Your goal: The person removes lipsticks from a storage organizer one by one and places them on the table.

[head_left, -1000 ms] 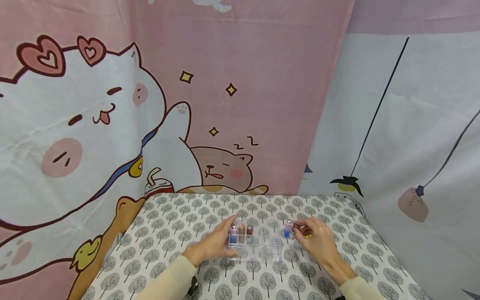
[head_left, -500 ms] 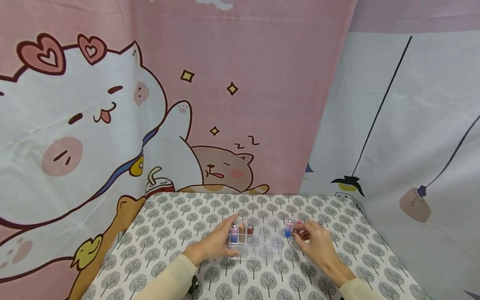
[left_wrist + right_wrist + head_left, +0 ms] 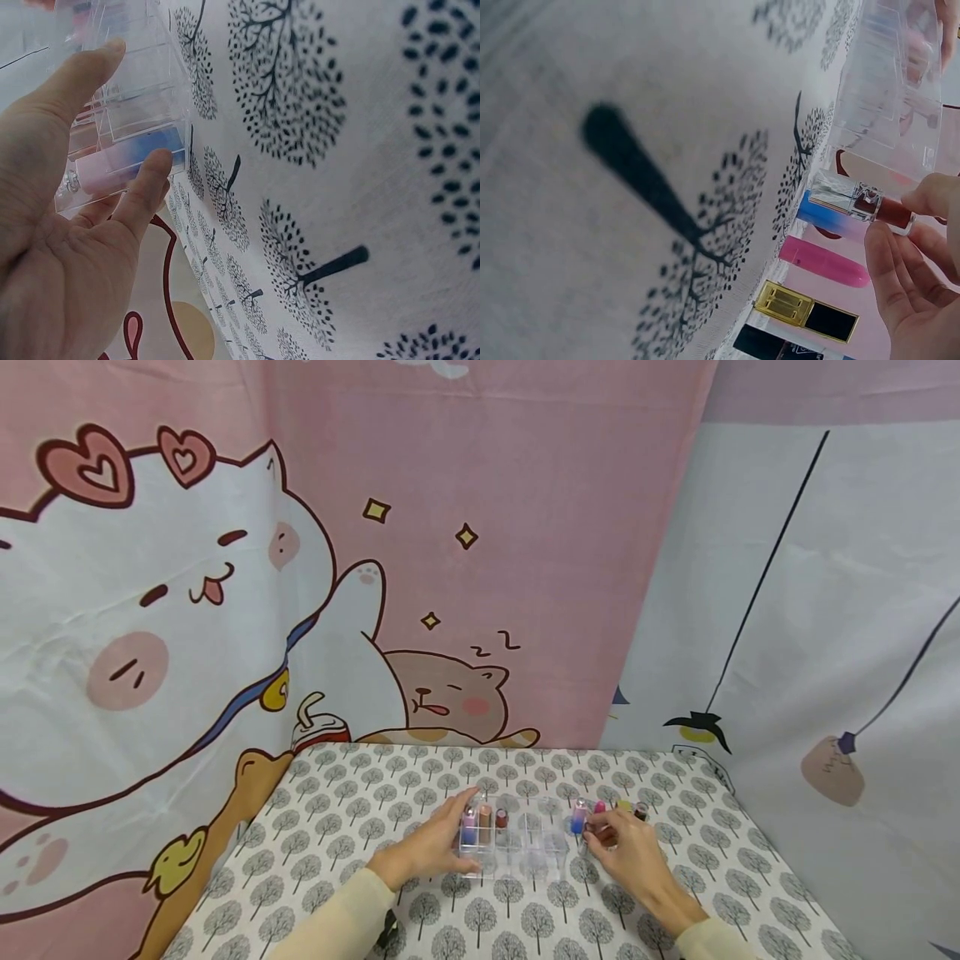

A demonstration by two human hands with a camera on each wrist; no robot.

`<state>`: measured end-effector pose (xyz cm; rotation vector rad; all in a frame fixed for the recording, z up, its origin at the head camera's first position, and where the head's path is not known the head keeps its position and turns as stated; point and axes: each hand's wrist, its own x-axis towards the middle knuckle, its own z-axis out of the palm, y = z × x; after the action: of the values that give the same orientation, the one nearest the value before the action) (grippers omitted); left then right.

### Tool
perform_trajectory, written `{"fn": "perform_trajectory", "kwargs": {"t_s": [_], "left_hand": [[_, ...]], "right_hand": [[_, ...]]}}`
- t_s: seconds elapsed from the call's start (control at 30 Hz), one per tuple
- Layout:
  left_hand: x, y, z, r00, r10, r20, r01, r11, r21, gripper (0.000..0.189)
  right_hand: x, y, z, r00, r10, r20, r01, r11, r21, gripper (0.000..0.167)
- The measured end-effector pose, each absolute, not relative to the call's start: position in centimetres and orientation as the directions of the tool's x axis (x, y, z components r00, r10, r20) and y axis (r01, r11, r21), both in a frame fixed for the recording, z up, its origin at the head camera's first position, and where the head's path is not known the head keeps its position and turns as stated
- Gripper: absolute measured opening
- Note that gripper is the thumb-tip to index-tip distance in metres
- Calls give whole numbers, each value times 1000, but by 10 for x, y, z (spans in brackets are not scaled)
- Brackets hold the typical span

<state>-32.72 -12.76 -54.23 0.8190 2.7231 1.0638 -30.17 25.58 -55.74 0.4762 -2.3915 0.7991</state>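
Observation:
My left hand grips the left end of a clear compartment organizer, thumb in front and fingers along its side. Three tubes stand in its left compartments: a purple-blue lipstick, a tan tube and one with a dark red top. To the right of the organizer, my right hand pinches a lip gloss tube, dark red at one end and clear at the other. Its fingertips hold the dark red end. Beside it stands another purple-blue lipstick, partly covered by the gloss in the right wrist view.
Behind my right hand, a pink tube, a gold and black lipstick and a black tube stand in a row. A tree-print cloth covers the table. Cartoon-print curtains hang at the back and sides.
My right hand has shifted slightly left and nearer with the lip gloss, uncovering the pink, gold and black tubes behind it. The left hand stays on the organizer.

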Motion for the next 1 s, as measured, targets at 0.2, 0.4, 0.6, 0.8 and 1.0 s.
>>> {"fn": "perform_trajectory", "kwargs": {"t_s": [0.2,0.4,0.6,0.8,1.0], "left_hand": [[-328,-128,-545,-845,526,99,452,604,656,138],[-326,-128,-542,-841,528,116,470,607,641,137],[-327,-129,-543,-839,531,116,466,594,656,137],[-337,-135,-556,-801,573,174,531,545,649,135],[-329,-131,-545,-829,543,130,481,576,661,136]], "right_hand": [[-303,255,-558,-792,-149,593,-473,763,-440,28],[-303,256,-557,-824,-141,548,-444,762,-472,26],[-303,256,-555,-843,-137,520,-429,754,-498,25],[-303,257,-552,-848,-142,511,-422,764,-488,26],[-302,259,-548,-829,-156,537,-438,778,-451,24]]}}
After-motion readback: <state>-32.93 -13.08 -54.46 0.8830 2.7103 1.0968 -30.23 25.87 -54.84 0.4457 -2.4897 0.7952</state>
